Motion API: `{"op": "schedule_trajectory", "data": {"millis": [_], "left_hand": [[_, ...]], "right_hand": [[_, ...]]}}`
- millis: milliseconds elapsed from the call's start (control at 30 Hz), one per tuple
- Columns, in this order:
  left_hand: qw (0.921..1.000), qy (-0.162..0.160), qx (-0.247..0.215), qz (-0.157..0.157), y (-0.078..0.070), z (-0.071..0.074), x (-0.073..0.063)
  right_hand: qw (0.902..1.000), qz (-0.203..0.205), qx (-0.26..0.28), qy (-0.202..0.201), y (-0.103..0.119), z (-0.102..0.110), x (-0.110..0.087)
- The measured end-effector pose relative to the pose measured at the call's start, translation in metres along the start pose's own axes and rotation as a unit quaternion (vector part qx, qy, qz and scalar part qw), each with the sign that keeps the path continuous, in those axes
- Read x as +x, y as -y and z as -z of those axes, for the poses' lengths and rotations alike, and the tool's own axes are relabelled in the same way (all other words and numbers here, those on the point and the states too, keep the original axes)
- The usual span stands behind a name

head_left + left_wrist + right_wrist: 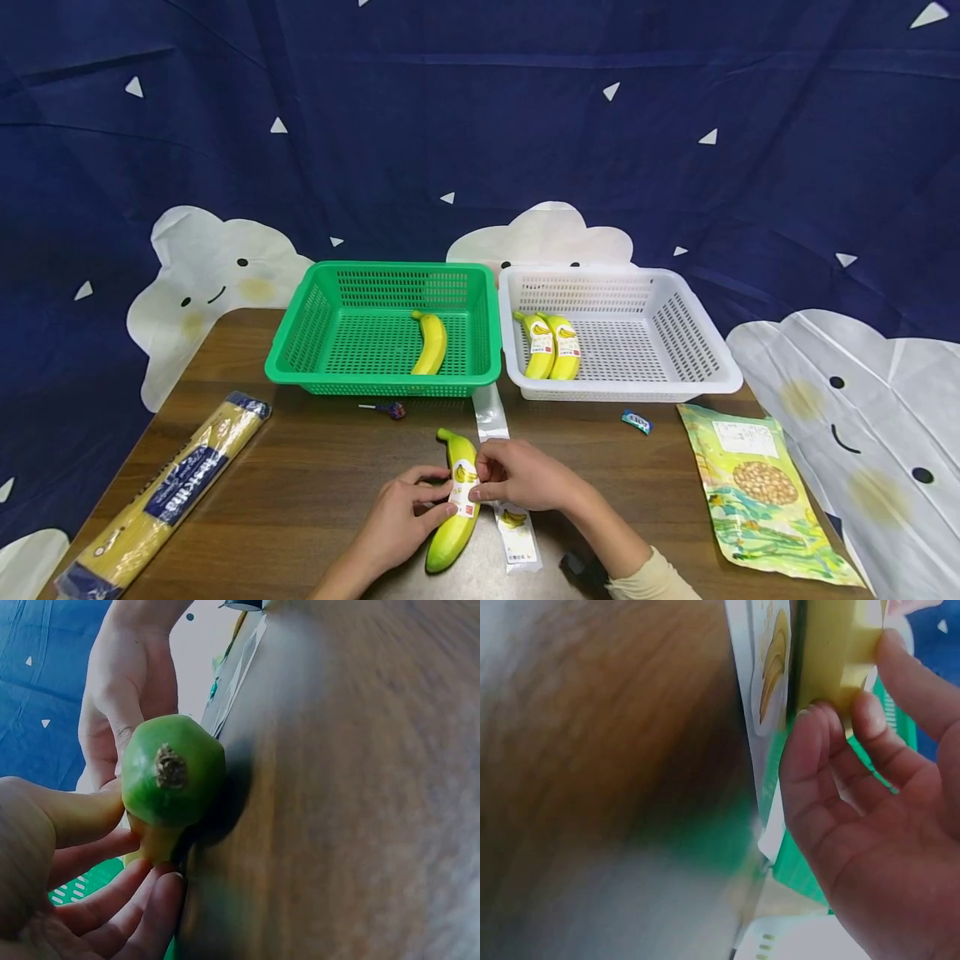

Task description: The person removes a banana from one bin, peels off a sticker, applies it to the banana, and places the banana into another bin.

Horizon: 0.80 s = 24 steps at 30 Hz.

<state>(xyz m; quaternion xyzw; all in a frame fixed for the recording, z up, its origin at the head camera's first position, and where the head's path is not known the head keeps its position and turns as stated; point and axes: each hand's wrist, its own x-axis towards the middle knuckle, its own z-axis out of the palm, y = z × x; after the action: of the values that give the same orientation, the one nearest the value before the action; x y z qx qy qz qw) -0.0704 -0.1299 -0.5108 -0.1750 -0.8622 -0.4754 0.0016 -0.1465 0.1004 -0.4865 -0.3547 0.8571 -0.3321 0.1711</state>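
A yellow-green banana (452, 533) lies on the table with a white label (463, 492) bearing a banana picture across its middle. My left hand (408, 510) holds it from the left, thumb and fingers on its side; the left wrist view shows its green tip (172, 769) end-on. From the right, my right hand (525, 475) has its thumb and bent fingertips at the label's edge. In the right wrist view, the fingers (806, 750) of that hand touch the side of the banana. A strip of banana labels (517, 537) runs beside it, partly under my right hand.
Behind stand a green basket (300, 358) with one banana (431, 343) and a white basket (630, 387) with two labelled bananas (566, 346). A spaghetti pack (172, 492) lies left, a snack bag (772, 492) right. A lollipop (392, 409) and small blue packet (637, 421) lie in front of the baskets.
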Motion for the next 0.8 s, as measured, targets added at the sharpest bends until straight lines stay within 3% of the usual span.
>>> {"op": "schedule_trajectory", "data": {"millis": [133,400,533,800], "left_hand": [[1.0,-0.002,-0.002,-0.001,0.0007,-0.0005,-0.0004],[0.9996,0.004,-0.007,0.027,0.0012,-0.0017,-0.0034],[0.9995,0.009,-0.002,0.03,0.0,-0.0026,-0.0041],[0.9997,0.001,0.009,0.02,-0.0008,-0.0051,-0.0039]], "right_hand": [[1.0,-0.009,0.005,0.001,0.0008,-0.0008,0.0002],[0.9996,-0.001,-0.019,0.02,0.0051,0.0007,0.0016],[0.9994,-0.018,-0.014,0.025,0.0056,0.0016,0.0017],[0.9956,-0.066,-0.055,-0.037,0.0071,-0.003,0.0095]]}}
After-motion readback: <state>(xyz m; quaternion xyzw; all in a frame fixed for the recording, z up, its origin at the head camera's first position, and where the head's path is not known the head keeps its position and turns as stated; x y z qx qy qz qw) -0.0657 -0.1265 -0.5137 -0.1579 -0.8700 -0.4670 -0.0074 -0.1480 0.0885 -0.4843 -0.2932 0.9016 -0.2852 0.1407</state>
